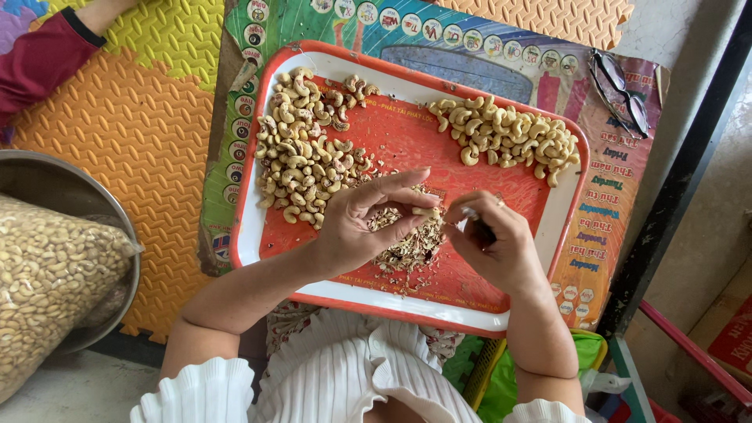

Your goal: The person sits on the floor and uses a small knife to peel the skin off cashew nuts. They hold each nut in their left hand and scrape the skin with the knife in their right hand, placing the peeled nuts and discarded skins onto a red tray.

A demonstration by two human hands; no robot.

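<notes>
left hand (368, 223) pinching cashew (427, 211), fingertips

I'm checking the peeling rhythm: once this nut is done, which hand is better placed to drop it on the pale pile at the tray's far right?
Probably the left hand: it pinches the cashew, while the right hand grips a small tool. The pale pile lies nearer the right hand, though.

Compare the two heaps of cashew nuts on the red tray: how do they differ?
The left heap of brown-flecked cashew nuts is larger and darker than the right heap of pale cashew nuts; many of its nuts show brown skin, while the right heap looks clean and cream-coloured. The left heap runs down the red tray with white rim; the right heap stretches along the top. Both lie apart from the hands.
</notes>
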